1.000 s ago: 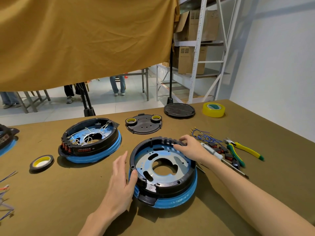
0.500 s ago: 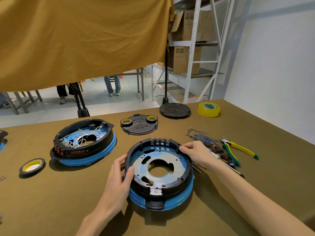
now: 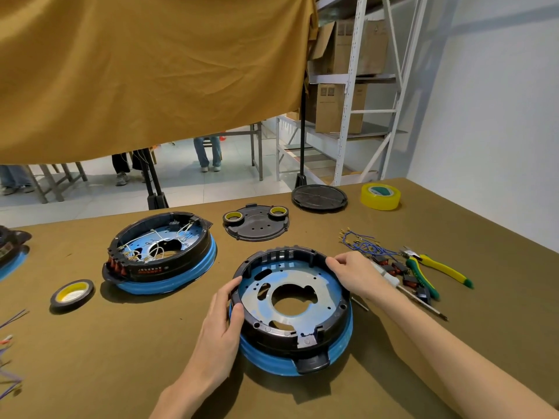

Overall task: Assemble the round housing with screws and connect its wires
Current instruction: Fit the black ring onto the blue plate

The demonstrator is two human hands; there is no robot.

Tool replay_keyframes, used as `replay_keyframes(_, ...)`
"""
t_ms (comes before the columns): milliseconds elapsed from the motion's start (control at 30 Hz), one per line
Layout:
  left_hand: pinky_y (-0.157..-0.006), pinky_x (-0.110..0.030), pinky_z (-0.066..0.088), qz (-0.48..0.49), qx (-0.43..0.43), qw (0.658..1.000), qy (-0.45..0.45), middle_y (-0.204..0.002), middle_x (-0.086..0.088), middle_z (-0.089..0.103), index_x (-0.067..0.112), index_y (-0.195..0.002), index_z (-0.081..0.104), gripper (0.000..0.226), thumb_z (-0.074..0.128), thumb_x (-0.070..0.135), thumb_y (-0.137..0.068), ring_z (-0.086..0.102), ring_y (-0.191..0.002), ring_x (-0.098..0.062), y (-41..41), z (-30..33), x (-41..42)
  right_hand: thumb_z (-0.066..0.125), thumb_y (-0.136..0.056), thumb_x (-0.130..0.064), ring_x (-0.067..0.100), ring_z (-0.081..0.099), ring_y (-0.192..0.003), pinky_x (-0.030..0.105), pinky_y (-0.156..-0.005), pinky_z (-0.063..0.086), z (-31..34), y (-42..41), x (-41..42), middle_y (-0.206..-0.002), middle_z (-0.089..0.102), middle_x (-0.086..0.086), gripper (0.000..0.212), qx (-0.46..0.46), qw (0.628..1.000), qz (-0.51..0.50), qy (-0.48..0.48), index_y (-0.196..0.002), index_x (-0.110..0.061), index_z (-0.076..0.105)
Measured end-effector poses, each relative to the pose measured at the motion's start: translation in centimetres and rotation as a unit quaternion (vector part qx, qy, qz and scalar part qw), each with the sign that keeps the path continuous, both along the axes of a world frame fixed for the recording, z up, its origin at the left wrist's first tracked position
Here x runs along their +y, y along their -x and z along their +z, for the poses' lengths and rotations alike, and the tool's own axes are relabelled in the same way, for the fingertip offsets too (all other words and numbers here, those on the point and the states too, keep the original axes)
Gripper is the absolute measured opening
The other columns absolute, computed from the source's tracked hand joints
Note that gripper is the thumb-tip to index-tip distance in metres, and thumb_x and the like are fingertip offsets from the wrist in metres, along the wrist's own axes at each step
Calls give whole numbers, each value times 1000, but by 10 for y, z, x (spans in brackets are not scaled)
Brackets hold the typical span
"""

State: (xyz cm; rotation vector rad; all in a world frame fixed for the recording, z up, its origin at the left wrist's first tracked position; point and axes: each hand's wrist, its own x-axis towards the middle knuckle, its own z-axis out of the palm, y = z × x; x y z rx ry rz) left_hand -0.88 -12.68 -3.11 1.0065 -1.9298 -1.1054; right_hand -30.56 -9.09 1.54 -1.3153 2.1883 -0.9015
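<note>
Rotated since 1 second ago, the round housing (image 3: 292, 309) now has its tab toward the person; left hand (image 3: 222, 325) and right hand (image 3: 354, 272) grip its rim on the table (image 3: 484, 343).

yellow tape roll (image 3: 380, 196), pliers (image 3: 435, 269), black lid (image 3: 319, 197), ochre curtain (image 3: 145, 71)

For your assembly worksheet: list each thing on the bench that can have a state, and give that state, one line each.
Near housing: unwired, plate bare.
Far housing: wires inside, no cover.
Left hand: grips near housing's left rim.
Right hand: fingertips pinch its far right rim.
Black cover: off, flat, two tape rolls on it.
Pliers: lying unused.
Screwdriver: lying unused.
Blue wires: loose, unconnected.
</note>
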Motion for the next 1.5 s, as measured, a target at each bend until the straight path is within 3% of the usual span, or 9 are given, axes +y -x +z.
replay_keyframes(100, -118, -40, 38, 15, -13, 1000, 16, -144, 19, 44, 48, -144, 36, 52, 36, 61, -93, 40, -136, 4, 0, 1, -1, 49, -107, -37, 15, 49, -58, 27, -56, 33, -8, -1, 4, -69, 65, 17, 40, -15, 999, 17, 33, -91, -13, 77)
replay_keyframes(333, -104, -43, 48, 48, -30, 996, 61, -123, 17, 42, 60, -127, 49, 50, 32, 81, -84, 46, -119, -3, -7, 3, -2, 60, -103, -33, -4, 64, -67, 11, -55, 48, 2, 10, -15, -74, 74, -22, 22, -71, 993, 74, 54, -102, -25, 81)
replay_keyframes(467, -120, -45, 34, 38, -19, 997, 72, -155, 17, 29, 49, -149, 40, 67, 37, 73, -87, 26, -146, -2, 0, 6, 3, 59, -103, -34, 7, 68, -93, 17, -76, 54, 9, 17, -27, -104, 77, -9, 26, -74, 990, 119, 14, -113, -21, 80)
replay_keyframes(700, -124, -40, 26, 0, -26, 997, 66, -162, 22, 18, 43, -149, 43, 54, 44, 57, -97, 17, -148, 6, 7, 4, 8, 61, -100, -47, 10, 63, -70, 28, -64, 52, 9, 9, -30, -79, 74, -4, 39, 11, 997, 73, 34, -95, -16, 83)
replay_keyframes(833, -120, -33, 27, 3, -26, 997, 68, -159, 23, 19, 39, -144, 48, 48, 49, 47, -98, 19, -142, 14, 8, 3, 7, 52, -103, -50, 15, 33, -47, 30, -52, 28, 3, 13, -9, -51, 34, -2, 56, 55, 998, 25, 16, -62, -12, 53)
replay_keyframes(1000, -119, -33, 27, 17, -30, 996, 79, -154, 25, 21, 42, -146, 42, 49, 58, 30, -102, 20, -143, 7, 9, 1, 7, 51, -106, -42, 12, 31, -43, 27, -49, 24, -1, 10, 6, -53, 35, 0, 51, 90, 995, 49, 8, -63, -14, 51)
replay_keyframes(1200, -100, -13, 28, 39, -50, 993, 98, -133, 20, 27, 54, -139, 37, 64, 50, 73, -79, 27, -131, 1, 3, 2, 11, 50, -108, -37, 17, 33, -57, 34, -60, 26, 17, 7, -13, -60, 35, 2, 54, 85, 990, 114, -1, -64, -6, 51)
replay_keyframes(1367, -115, -34, 31, 41, -23, 998, 46, -148, 19, 24, 54, -136, 41, 55, 70, 52, -90, 21, -141, -2, 10, 0, 13, 50, -107, -35, 27, 58, -74, 34, -66, 39, 20, 9, -16, -85, 70, 11, 32, 109, 980, 163, -45, -97, -14, 73)
replay_keyframes(1500, -115, -35, 26, 33, -24, 999, 30, -156, 18, 26, 55, -136, 41, 57, 73, 42, -90, 16, -142, 4, 9, 1, 9, 48, -108, -29, 21, 57, -77, 34, -67, 42, 23, 11, -14, -87, 68, 5, 27, 109, 977, 180, -43, -99, -15, 69)
